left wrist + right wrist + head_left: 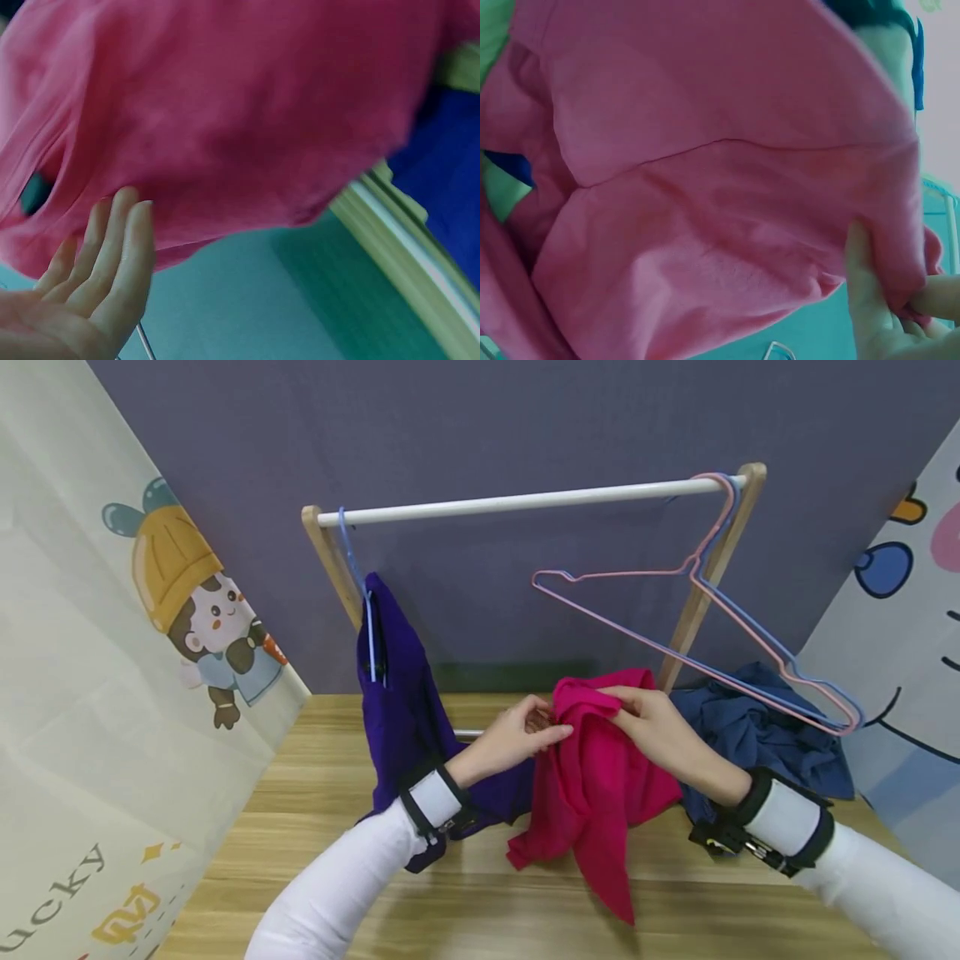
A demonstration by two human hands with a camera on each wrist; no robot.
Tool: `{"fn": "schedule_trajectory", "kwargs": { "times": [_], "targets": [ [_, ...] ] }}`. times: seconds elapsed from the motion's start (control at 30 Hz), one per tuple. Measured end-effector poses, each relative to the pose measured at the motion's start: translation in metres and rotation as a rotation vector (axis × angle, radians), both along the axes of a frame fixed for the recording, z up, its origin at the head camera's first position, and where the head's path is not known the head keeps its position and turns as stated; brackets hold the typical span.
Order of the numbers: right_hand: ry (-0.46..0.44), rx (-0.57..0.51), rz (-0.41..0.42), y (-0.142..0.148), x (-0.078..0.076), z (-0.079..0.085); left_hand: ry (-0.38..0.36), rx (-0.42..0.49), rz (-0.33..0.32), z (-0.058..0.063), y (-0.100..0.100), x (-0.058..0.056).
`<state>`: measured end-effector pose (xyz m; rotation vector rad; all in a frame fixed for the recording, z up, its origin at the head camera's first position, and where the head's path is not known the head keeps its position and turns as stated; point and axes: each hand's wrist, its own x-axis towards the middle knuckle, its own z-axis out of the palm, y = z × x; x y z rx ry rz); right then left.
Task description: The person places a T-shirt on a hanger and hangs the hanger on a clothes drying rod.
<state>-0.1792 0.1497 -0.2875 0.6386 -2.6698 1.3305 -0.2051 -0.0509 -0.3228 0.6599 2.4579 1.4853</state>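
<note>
A bright pink shirt (592, 777) hangs in loose folds above the wooden table. My right hand (660, 727) pinches its upper edge between thumb and fingers; the right wrist view shows this grip on the pink cloth (727, 202) beside a seam. At the shirt's left side is my left hand (517, 735), its thumb pointing toward the cloth. In the left wrist view the left hand's fingers (112, 255) are nearly straight against the pink cloth (225, 112), and its thumb is out of sight.
A rack with a white rail (525, 503) stands behind the hands. A purple garment (408, 693) hangs at left on a blue hanger (351, 556). Pink and blue hangers (637, 631) hang at right, above a crumpled dark blue garment (772, 735) on the wooden table (300, 827).
</note>
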Motion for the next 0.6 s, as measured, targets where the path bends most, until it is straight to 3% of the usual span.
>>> {"fn": "schedule_trajectory", "kwargs": {
  "times": [0.13, 0.23, 0.6],
  "targets": [
    [-0.005, -0.035, -0.011, -0.001, -0.004, 0.009, 0.077, -0.21, -0.048, -0.006, -0.002, 0.006],
    [-0.034, -0.076, -0.018, -0.002, -0.007, 0.015, 0.103, -0.293, -0.085, -0.01, -0.001, 0.01],
    [-0.074, -0.136, -0.076, -0.003, -0.017, 0.023, 0.163, -0.446, -0.058, -0.021, 0.01, 0.021]
  ]
}}
